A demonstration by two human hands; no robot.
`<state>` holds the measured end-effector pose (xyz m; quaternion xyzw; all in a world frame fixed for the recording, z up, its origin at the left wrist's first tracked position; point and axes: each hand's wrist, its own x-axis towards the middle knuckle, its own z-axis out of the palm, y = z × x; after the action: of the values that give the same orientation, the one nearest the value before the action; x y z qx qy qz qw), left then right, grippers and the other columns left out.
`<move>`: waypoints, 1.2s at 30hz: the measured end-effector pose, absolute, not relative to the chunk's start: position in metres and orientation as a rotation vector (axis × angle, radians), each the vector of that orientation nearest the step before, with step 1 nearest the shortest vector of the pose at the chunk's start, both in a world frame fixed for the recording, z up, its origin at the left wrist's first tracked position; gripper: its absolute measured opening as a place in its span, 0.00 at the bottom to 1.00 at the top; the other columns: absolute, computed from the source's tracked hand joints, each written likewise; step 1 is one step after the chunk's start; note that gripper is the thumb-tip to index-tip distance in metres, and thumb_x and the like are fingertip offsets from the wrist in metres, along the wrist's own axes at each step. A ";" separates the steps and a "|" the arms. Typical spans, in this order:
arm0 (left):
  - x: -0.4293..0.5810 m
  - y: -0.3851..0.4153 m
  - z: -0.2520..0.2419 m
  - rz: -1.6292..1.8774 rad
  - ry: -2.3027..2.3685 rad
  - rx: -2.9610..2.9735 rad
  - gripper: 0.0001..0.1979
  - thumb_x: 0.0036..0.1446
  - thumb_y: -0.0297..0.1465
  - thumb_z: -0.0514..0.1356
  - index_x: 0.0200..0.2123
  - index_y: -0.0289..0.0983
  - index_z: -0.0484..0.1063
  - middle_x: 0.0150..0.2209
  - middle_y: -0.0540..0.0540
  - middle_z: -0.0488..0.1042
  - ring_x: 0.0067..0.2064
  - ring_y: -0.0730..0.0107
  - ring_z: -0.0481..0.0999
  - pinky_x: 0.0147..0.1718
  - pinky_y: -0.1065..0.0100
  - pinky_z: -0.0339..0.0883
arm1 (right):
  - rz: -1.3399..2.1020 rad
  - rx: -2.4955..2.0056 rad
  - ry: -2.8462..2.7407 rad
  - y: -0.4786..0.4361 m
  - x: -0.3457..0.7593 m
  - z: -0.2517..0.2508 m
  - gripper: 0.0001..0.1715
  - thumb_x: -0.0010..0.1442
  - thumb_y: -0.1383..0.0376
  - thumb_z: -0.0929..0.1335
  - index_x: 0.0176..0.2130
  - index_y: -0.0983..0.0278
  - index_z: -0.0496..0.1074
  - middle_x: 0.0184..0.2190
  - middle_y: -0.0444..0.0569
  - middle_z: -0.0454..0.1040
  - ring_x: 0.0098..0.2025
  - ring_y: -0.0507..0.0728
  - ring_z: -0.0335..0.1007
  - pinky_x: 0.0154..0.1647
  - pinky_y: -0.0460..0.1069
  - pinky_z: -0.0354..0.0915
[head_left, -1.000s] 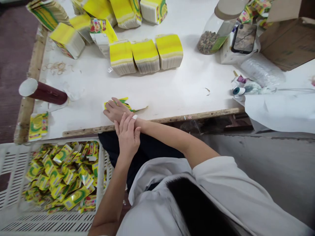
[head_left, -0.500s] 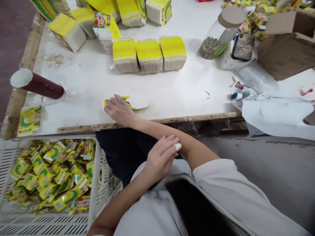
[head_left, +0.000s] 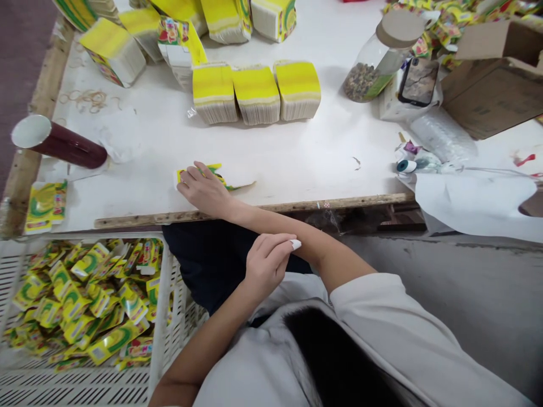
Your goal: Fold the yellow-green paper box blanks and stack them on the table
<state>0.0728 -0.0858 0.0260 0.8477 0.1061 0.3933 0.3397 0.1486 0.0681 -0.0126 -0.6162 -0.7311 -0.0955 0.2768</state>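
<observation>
**Right hand pinning flat packets at the table's near edge, left hand on the right forearm**

The right hand point(head_left: 206, 189) reaches across to the left and lies flat, fingers spread wide, on a small pile of flat yellow-green packets point(head_left: 220, 176) near the front edge of the white table point(head_left: 297, 158). It presses on them and grips nothing. The left hand point(head_left: 265, 265) is off the table, fingers loosely curled and touching the right forearm point(head_left: 305, 240); one fingertip wears a white wrap. It holds nothing.

Just nearer than the pile runs the wooden edge strip point(head_left: 254, 208). Below it, at near left, a white slatted crate point(head_left: 85, 384) holds a heap of loose packets of the same print. Further off on the table stand three bundled yellow stacks point(head_left: 257, 93) side by side, with more bundles behind them. A dark red tube point(head_left: 63, 147) lies at the far left, rubber bands point(head_left: 87, 100) beyond it, and a jar with a grey lid point(head_left: 377, 53), a phone point(head_left: 419, 82) and a cardboard box point(head_left: 492, 85) sit to the right.

The risk, as I judge it, lies in the pile's place: it sits close to the edge, held by one flat palm alone. A sideways drag of that hand could fan the packets out or push some over the strip, where they would likely drop beside the crate. The crossed arms also leave the left hand badly placed to catch anything.
</observation>
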 end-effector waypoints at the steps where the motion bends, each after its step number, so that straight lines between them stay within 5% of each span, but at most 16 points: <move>1: 0.074 -0.085 0.021 1.044 0.241 2.211 0.08 0.64 0.21 0.60 0.42 0.38 0.74 0.41 0.44 0.81 0.39 0.70 0.79 0.40 0.68 0.73 | -0.246 -1.705 -2.020 0.067 0.149 -0.009 0.24 0.69 0.75 0.51 0.45 0.69 0.72 0.48 0.58 0.74 0.58 0.63 0.69 0.68 0.71 0.57; 16: 0.075 -0.092 -0.008 1.115 0.315 2.231 0.08 0.69 0.33 0.57 0.38 0.40 0.74 0.36 0.48 0.77 0.33 0.73 0.75 0.32 0.70 0.72 | -0.130 -1.855 -2.209 0.061 0.153 0.004 0.23 0.70 0.73 0.51 0.54 0.67 0.67 0.57 0.58 0.67 0.64 0.64 0.62 0.72 0.68 0.49; 21: 0.074 -0.090 0.003 1.019 0.274 2.317 0.06 0.68 0.28 0.57 0.37 0.40 0.73 0.39 0.48 0.76 0.36 0.72 0.74 0.33 0.70 0.70 | -0.093 -1.854 -2.219 0.061 0.153 0.004 0.21 0.70 0.73 0.53 0.54 0.69 0.67 0.57 0.60 0.67 0.65 0.64 0.61 0.73 0.69 0.48; 26: 0.074 -0.088 0.007 0.986 0.215 2.370 0.08 0.67 0.23 0.55 0.38 0.40 0.72 0.32 0.51 0.73 0.32 0.73 0.70 0.32 0.70 0.65 | -0.149 -1.836 -2.152 0.063 0.152 0.000 0.23 0.71 0.74 0.52 0.51 0.68 0.70 0.54 0.58 0.70 0.62 0.63 0.64 0.71 0.70 0.51; 36: 0.075 -0.092 -0.003 1.074 0.257 2.329 0.07 0.68 0.29 0.57 0.36 0.41 0.72 0.38 0.49 0.75 0.34 0.72 0.72 0.33 0.69 0.65 | -0.118 -1.832 -2.160 0.064 0.152 -0.003 0.21 0.72 0.72 0.53 0.52 0.71 0.69 0.55 0.61 0.69 0.62 0.64 0.63 0.71 0.68 0.49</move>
<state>0.0746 -0.0924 -0.0028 0.8680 0.0956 0.4001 0.2782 0.1523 0.0641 -0.0034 -0.6387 -0.7530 -0.0412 0.1529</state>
